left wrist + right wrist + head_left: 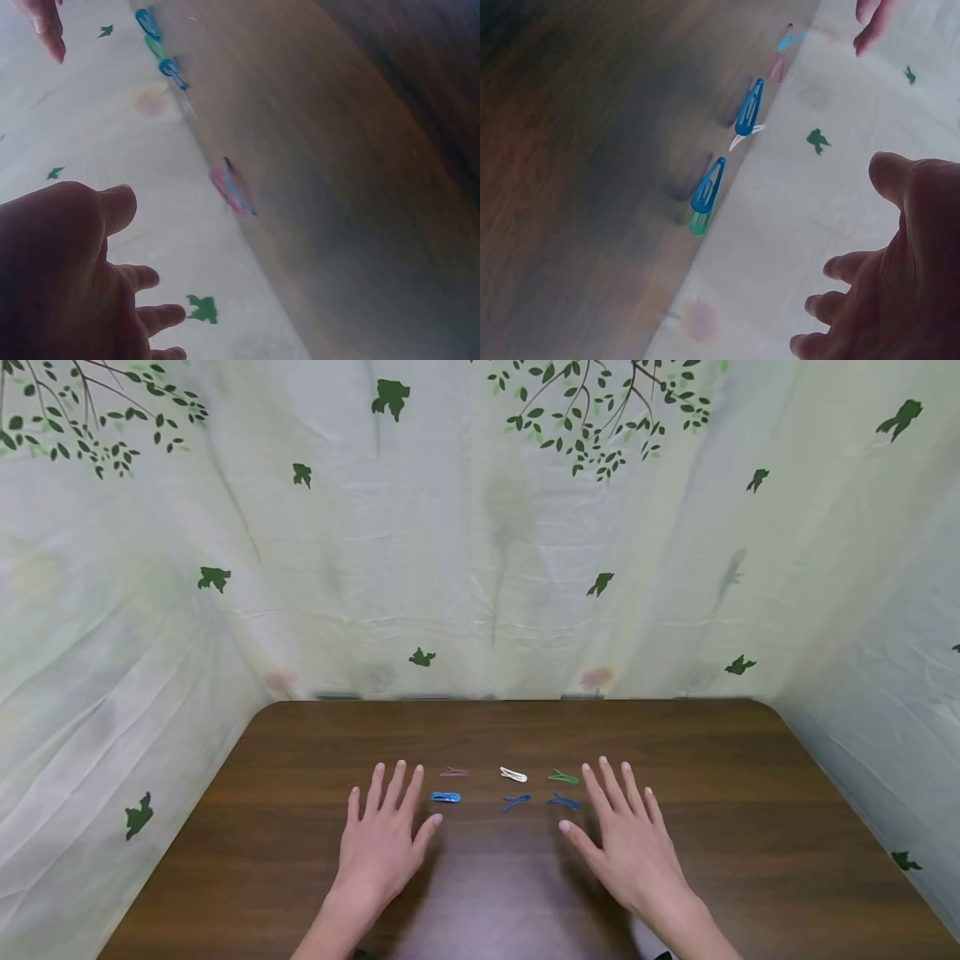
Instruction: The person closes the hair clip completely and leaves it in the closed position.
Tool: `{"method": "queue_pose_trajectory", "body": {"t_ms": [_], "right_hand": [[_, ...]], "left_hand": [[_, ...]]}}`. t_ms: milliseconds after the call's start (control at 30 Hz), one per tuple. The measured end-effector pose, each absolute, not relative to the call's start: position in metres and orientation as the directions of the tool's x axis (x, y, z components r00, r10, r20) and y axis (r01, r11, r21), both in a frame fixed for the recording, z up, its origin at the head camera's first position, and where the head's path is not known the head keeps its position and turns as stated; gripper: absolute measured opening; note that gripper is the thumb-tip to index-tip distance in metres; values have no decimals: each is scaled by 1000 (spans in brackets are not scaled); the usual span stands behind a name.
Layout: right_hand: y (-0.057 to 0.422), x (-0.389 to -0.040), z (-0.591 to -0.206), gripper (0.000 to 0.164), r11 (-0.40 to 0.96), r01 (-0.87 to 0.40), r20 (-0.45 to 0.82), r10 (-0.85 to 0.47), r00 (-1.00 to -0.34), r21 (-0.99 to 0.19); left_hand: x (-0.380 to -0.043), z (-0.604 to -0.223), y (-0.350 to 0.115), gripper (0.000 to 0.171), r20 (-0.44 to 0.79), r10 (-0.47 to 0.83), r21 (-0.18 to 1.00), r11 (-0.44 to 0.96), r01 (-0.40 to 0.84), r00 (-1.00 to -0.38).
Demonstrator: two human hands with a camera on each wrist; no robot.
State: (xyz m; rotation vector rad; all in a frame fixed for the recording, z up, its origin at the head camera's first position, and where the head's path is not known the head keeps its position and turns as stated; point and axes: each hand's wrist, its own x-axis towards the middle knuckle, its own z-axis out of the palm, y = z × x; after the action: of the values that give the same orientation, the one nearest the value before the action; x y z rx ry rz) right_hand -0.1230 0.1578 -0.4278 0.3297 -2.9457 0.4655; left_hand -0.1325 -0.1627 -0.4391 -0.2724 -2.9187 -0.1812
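Several snap hair clips lie in two short rows on the brown table. The far row has a pink hair clip (pixel 454 772), a white hair clip (pixel 513 774) and a green hair clip (pixel 562 777). Nearer sit a light blue hair clip (pixel 446 797) and two darker blue hair clips, one in the middle (pixel 517 802) and one at the right (pixel 564 802). My left hand (pixel 384 843), fingers spread and holding nothing, is just left of the light blue clip. To the right of the rows, my right hand (pixel 632 843) is likewise spread, its fingertips near the green clip.
The wood-grain table (pixel 300 735) has rounded far corners. A pale curtain (pixel 465 527) printed with leaves and branches hangs behind it and along both sides.
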Motion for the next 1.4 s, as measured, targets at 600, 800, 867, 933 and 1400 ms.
{"method": "queue_pose_trajectory", "body": {"t_ms": [600,800,867,933,1400], "right_hand": [[142,-152,-429,82,907,-330,228,-275,-934,-260],[134,-164,-432,80,898,-352,229,-296,-927,-265],[131,-168,-433,79,895,-359,239,-300,-923,-263],[129,-172,-435,79,892,-366,250,-303,-920,-264],[109,-197,-440,63,822,-528,365,-435,-823,-212]], "left_hand": [[-159,-434,-187,71,221,213,55,972,230,-952],[-169,-435,-195,70,211,257,28,963,268,-943],[-172,-434,-198,70,210,277,19,958,287,-938],[-176,-435,-200,69,207,294,24,952,305,-933],[-201,-438,-211,61,313,375,217,867,449,-873]]}}
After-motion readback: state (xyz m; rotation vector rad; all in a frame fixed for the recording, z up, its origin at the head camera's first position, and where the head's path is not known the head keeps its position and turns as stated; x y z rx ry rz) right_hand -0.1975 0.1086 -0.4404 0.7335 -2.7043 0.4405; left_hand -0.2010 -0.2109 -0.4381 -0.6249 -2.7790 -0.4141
